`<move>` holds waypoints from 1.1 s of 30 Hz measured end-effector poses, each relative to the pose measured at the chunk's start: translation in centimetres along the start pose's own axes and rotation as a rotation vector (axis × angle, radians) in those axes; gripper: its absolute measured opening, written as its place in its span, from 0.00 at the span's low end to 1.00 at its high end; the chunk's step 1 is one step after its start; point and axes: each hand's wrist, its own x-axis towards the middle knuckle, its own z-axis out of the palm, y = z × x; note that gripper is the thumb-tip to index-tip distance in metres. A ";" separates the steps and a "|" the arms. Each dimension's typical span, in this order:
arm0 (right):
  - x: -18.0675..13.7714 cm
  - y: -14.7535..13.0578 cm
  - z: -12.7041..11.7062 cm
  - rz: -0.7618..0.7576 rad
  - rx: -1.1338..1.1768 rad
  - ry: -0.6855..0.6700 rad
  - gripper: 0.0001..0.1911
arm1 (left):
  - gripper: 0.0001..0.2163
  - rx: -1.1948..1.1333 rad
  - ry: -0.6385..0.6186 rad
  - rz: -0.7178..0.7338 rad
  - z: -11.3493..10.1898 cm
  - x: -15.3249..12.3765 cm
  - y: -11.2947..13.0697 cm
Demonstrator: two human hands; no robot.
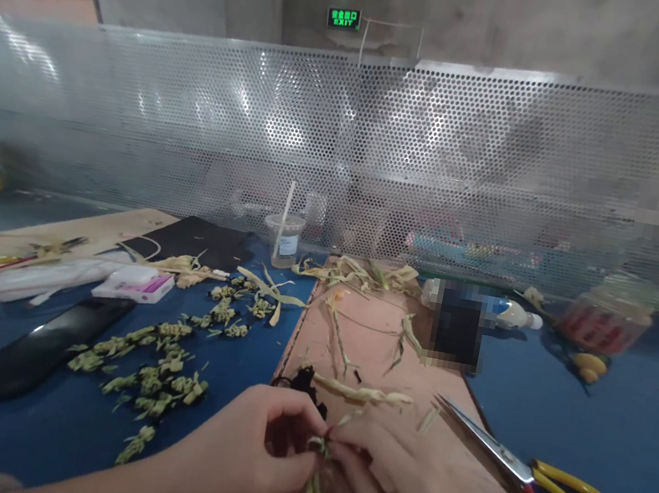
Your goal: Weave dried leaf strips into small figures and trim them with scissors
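My left hand [270,440] and my right hand [402,467] meet above the pinkish board. Both pinch a small knotted piece of pale green dried leaf strip [322,447] between fingertips, its loose ends hanging below. Behind my left hand lies a small black tangled item [302,382], its kind unclear. A twisted pale strip [364,392] stretches across the board just beyond my fingers. Many small knotted green pieces [160,374] are scattered over the blue tabletop on the left. Scissors [505,460] with red and yellow handles lie to the right of my right hand, blades apart.
The pinkish board [372,330] bears more dried strips [363,274] at its far end. A black phone-like slab [37,348], a pink-and-white packet [135,284] and a cup with straw [283,238] lie leftward. A bottle [512,314] and jar [603,320] stand right. Perforated metal panel [203,97] behind.
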 end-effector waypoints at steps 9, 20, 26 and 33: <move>0.0 -0.3 0.0 0.167 0.163 -0.005 0.08 | 0.13 -0.096 0.014 -0.029 -0.2 -0.1 0.8; 0.2 -0.4 0.0 0.196 0.190 0.005 0.07 | 0.14 -0.048 -0.004 -0.050 -0.5 0.0 0.3; 0.2 -0.4 0.5 0.331 0.312 -0.004 0.06 | 0.11 -0.122 -0.015 -0.062 -0.5 0.2 -0.5; 0.4 -1.0 0.3 0.552 0.672 0.231 0.13 | 0.10 -0.280 0.030 -0.125 -0.5 0.4 -0.1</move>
